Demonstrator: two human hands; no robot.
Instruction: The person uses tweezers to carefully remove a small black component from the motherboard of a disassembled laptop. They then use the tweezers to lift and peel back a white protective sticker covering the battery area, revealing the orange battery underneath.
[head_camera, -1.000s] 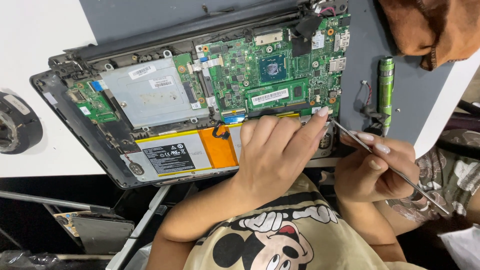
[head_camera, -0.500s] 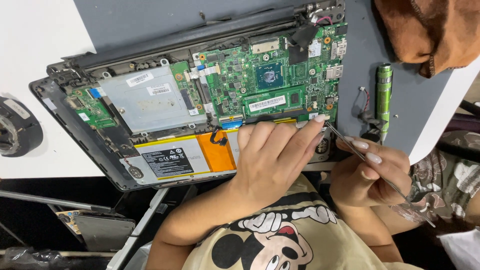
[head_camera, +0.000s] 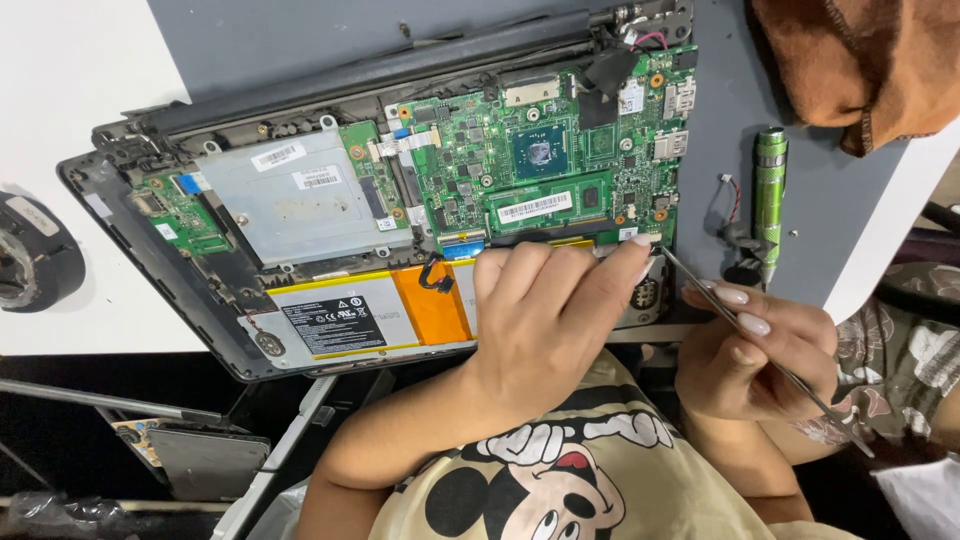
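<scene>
An opened laptop (head_camera: 150, 245) lies on a grey mat, its green circuit board (head_camera: 545, 160), silver drive cover (head_camera: 305, 195) and orange-and-white battery (head_camera: 375, 315) exposed. My left hand (head_camera: 545, 320) lies flat on the right part of the battery, fingertips touching the lower edge of the board. My right hand (head_camera: 755, 350) grips thin metal tweezers (head_camera: 700, 290) like a pen. Their tip touches the board's lower right corner, beside my left fingertips.
A green metal screwdriver handle (head_camera: 770, 190) lies on the grey mat (head_camera: 730, 120) right of the laptop, with a small wired part (head_camera: 735, 235) beside it. A brown cloth (head_camera: 850, 60) covers the top right corner. A black round object (head_camera: 30, 265) sits at the left edge.
The view has shifted slightly. My right hand has moved a little left and up, bringing the tweezers' tip closer to my left fingertips. The left hand stays on the battery.
</scene>
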